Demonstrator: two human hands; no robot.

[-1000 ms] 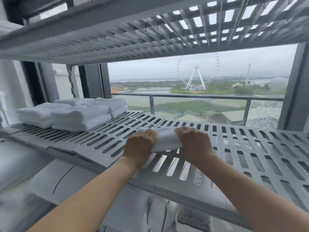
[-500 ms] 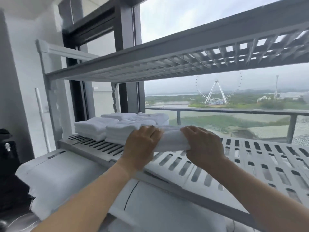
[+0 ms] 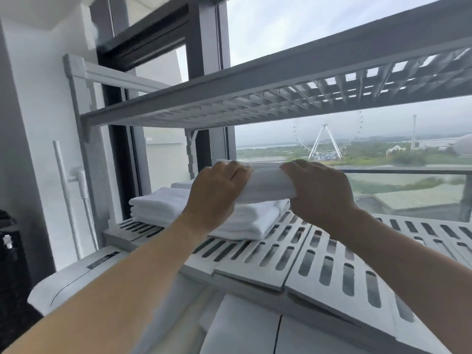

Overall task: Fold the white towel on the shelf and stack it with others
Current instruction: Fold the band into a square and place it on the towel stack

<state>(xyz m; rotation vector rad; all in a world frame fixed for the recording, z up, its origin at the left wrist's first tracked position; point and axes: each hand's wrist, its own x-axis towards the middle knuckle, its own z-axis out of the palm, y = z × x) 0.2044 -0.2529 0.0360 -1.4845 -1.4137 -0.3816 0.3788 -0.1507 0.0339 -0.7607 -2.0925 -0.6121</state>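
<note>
I hold a folded white towel between both hands, lifted just above the stack of folded white towels at the left end of the grey slotted shelf. My left hand grips the towel's left end and my right hand grips its right end. A second pile of folded towels lies further left, and more towels behind are partly hidden by my left hand.
An upper grey slotted shelf runs overhead. The shelf's upright post and a white wall stand at the left. A window with a railing lies behind. White appliance tops sit below the shelf. A dark object is at far left.
Both hands carried the folded towel from the middle of the shelf leftward and up, until it is over the towel stack. The view swung left with it.
</note>
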